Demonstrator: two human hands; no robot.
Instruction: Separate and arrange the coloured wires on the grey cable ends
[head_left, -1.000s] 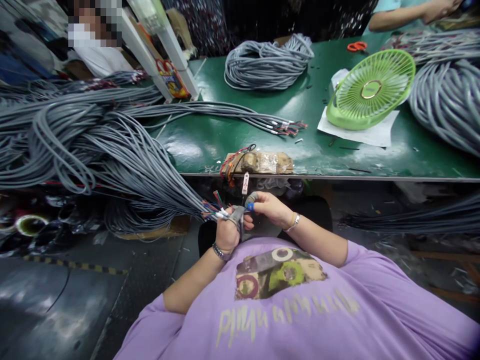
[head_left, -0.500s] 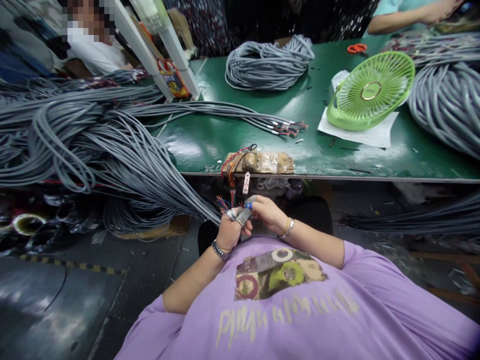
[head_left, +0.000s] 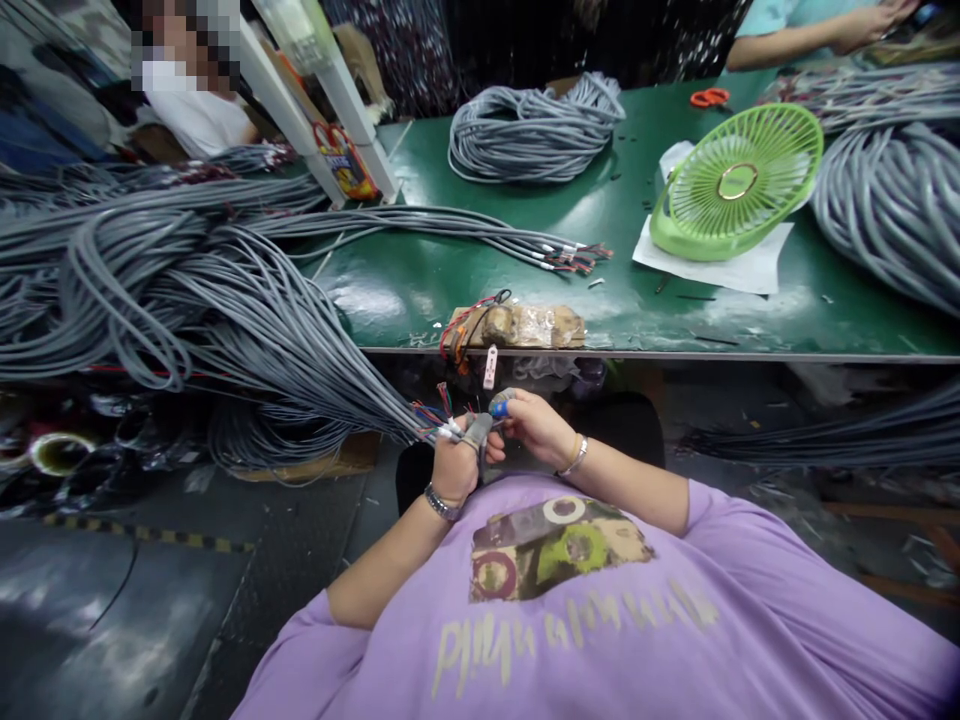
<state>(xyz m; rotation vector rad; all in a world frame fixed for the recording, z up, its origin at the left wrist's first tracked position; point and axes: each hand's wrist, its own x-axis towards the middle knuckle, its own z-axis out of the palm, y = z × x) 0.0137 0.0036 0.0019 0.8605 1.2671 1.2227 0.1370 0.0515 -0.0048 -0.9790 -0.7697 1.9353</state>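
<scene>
My left hand [head_left: 454,468] is closed around the ends of grey cables [head_left: 386,405] that run down from the heap on the left. Thin coloured wires [head_left: 431,410] fan out of these ends just above the hand. Grey wrapping covers its thumb. Close beside it, my right hand [head_left: 541,430] is closed in a pinch, fingertips near the left thumb. A blue band [head_left: 500,408] and grey wrapping show at its fingertips. What the pinch holds is too small to make out. Both hands are in front of my purple shirt, below the table edge.
A taped block [head_left: 525,326] with a hanging tag lies at the green table's [head_left: 420,290] front edge. Behind are cable ends [head_left: 555,255], a cable coil [head_left: 532,130], a green fan [head_left: 739,180] and orange-handled scissors [head_left: 709,97]. Two other people are at the far side.
The coloured wires and cable ends at my left hand have shifted slightly left and down. My right hand keeps its pinch, nearly in place. The view has moved slightly.
</scene>
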